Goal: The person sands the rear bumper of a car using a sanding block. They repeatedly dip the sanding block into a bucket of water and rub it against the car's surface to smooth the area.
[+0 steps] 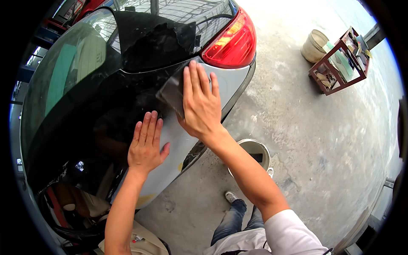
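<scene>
A dark grey sheet of sandpaper lies against the car's rear side panel, just below the red tail light. My right hand presses it there, fingers stretched out and close together; its thumb is hidden and the sheet sticks out on the left side. My left hand rests flat on the panel, lower and to the left, fingers extended and thumb apart, with nothing in it. Dark, glossy reflection covers much of the panel. Black sheeting with a ragged edge covers the body beside the rear window.
A pale bucket with a dark block-like piece in it stands on the concrete floor by my feet, partly behind my right forearm. At the far right are a dark red cart with assorted items and another bucket. An opening in the car lies at lower left.
</scene>
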The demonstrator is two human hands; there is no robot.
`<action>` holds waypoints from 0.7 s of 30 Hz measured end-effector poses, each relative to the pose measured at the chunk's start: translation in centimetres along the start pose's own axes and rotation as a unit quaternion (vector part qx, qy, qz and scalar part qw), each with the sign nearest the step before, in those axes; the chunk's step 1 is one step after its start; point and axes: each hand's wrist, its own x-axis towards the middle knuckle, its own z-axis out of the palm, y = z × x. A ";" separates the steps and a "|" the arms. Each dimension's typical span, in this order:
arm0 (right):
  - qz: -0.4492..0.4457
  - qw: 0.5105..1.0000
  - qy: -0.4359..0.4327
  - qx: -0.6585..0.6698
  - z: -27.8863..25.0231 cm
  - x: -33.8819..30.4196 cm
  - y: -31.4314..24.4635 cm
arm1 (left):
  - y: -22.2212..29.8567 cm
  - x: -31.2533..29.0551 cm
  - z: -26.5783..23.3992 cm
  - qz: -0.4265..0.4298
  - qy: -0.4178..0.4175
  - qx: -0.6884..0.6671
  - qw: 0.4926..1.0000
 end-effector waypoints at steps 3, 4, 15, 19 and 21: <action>0.062 0.998 0.022 -0.003 1.1 0.2 -1.7 | 0.1 0.0 0.5 -0.006 0.008 -0.003 1.000; 0.040 0.999 0.025 -0.003 1.5 -1.0 -1.9 | 0.0 -0.6 1.4 -0.006 0.014 -0.011 1.000; -0.007 1.000 0.017 0.017 2.0 -3.4 -3.9 | -0.4 -0.1 0.5 -0.006 -0.017 -0.008 1.000; -0.027 0.999 -0.014 -0.014 0.0 -1.0 -0.3 | -0.4 -0.3 0.4 -0.005 -0.006 0.005 1.000; -0.040 0.998 -0.036 -0.018 -0.9 -1.2 0.6 | -0.2 -0.1 0.4 -0.004 -0.008 0.004 1.000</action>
